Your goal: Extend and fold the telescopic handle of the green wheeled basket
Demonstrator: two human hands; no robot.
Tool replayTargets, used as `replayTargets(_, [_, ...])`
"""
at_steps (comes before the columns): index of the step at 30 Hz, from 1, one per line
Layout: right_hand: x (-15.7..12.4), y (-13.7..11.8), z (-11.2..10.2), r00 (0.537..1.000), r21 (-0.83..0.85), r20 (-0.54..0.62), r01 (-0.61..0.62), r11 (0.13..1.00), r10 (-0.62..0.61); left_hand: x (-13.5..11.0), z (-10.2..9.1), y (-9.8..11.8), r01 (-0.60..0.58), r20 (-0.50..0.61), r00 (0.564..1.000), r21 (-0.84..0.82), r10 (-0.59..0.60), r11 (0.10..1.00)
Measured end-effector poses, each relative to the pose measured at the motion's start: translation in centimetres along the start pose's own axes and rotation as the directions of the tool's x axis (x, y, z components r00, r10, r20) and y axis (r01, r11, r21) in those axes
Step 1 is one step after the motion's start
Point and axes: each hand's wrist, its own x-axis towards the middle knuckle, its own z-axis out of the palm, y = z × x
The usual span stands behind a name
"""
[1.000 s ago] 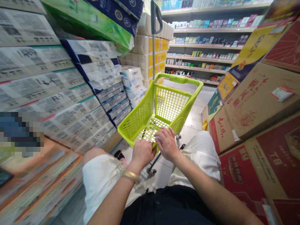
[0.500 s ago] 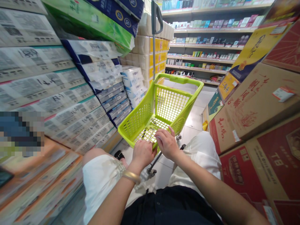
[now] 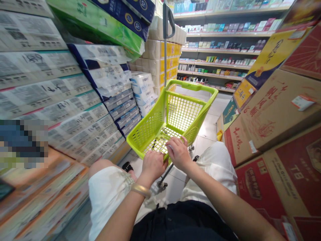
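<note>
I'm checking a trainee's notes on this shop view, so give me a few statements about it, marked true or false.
1. The left hand and right hand are both at the near rim of the yellow-green basket. True.
2. The person wears a bracelet on the right wrist. False: the bracelet is on the left.
3. Cardboard cartons are stacked on the picture's right side. True.
4. The grey handle lies on the floor. False: the grey handle is raised on a pole.
</note>
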Motion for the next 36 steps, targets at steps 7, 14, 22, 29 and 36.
replayTargets(7, [1.2,2.1,-0.6,0.999,-0.066,-0.042,-0.026,0.997,0.023,-0.1,-0.3,0.0,-0.021,0.011,1.0,-0.019,0.021,1.0])
replayTargets(14, [0.3,0.6,-0.1,0.996,-0.038,-0.052,-0.076,0.996,0.074,0.0,-0.2,0.1,-0.008,0.009,1.0,-0.027,0.008,1.0])
replayTargets(22, [1.0,2.0,-1.0,0.998,-0.069,-0.024,-0.063,0.996,0.061,-0.1,-0.2,-0.1,-0.026,0.001,1.0,-0.025,0.026,0.999])
replayTargets(29, [0.0,0.5,-0.4,0.999,-0.026,-0.008,-0.034,0.999,0.034,0.0,0.2,-0.1,-0.013,0.013,1.0,-0.017,0.013,1.0])
replayTargets(36, [0.9,1.8,-0.8,1.0,-0.051,-0.002,-0.025,0.998,0.025,-0.1,0.1,-0.3,-0.028,0.006,1.0,-0.007,0.028,1.0])
